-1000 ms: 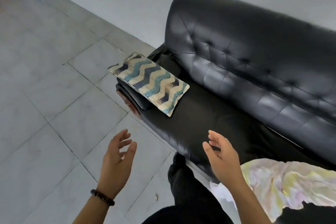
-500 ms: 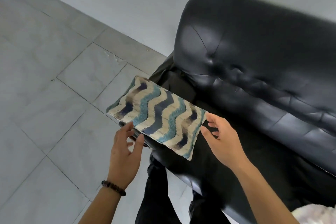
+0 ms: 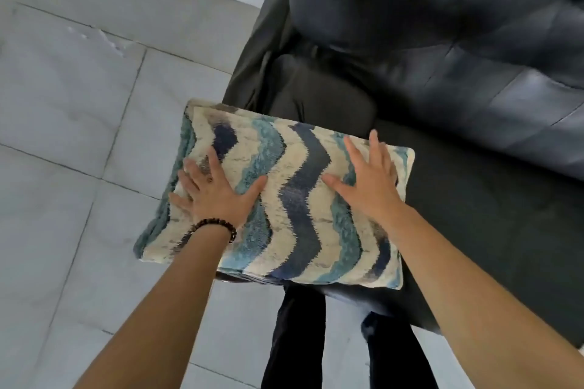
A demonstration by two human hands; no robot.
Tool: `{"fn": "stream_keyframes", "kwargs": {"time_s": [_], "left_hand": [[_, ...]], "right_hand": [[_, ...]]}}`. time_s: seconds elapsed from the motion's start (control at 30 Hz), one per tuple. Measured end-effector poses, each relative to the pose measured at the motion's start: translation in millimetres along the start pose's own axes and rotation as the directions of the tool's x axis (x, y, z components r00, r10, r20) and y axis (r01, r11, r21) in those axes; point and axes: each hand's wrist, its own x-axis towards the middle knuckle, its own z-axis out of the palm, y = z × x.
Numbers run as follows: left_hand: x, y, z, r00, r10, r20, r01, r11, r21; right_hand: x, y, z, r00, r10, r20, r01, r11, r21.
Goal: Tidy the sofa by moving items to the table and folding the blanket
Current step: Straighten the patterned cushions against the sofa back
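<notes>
Patterned cushion (image 3: 300,199) lies at the arm end of the black sofa (image 3: 474,73), its left edge overhanging the tiled floor (image 3: 79,136). We see the left hand (image 3: 215,189) and right hand (image 3: 366,186) both laid flat on its top face, fingers straight and spread, pressing but clasping nothing; bead bracelet (image 3: 218,226) on the left wrist. We judge the task early; cushion not yet off the sofa; table and blanket out of view, so we cannot tell their state. Containers: none in sight, nothing to log.
</notes>
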Motion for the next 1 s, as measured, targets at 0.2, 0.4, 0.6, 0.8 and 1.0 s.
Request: {"fn": "stream_keyframes", "kwargs": {"time_s": [0.2, 0.4, 0.6, 0.8, 1.0], "left_hand": [[50, 9, 24, 0.986, 0.113, -0.119, -0.089, 0.977, 0.194], [29, 24, 16, 0.919, 0.262, -0.294, -0.196, 0.952, 0.234], [-43, 91, 50, 0.857, 0.420, -0.298, -0.419, 0.905, 0.070], [-95, 193, 89, 0.833, 0.504, -0.229, -0.553, 0.766, -0.328], [-69, 256, 91, 0.823, 0.502, -0.266, -0.568, 0.751, -0.337]], "right_hand": [[55, 17, 29, 0.998, 0.039, 0.053, -0.039, 0.999, -0.004], [33, 25, 5, 0.995, 0.096, 0.008, -0.094, 0.955, 0.280], [-30, 122, -16, 0.966, 0.206, -0.153, -0.176, 0.967, 0.186], [-66, 221, -80, 0.831, 0.165, -0.532, -0.253, 0.962, -0.098], [-45, 270, -122, 0.781, 0.040, -0.623, -0.198, 0.962, -0.186]]}}
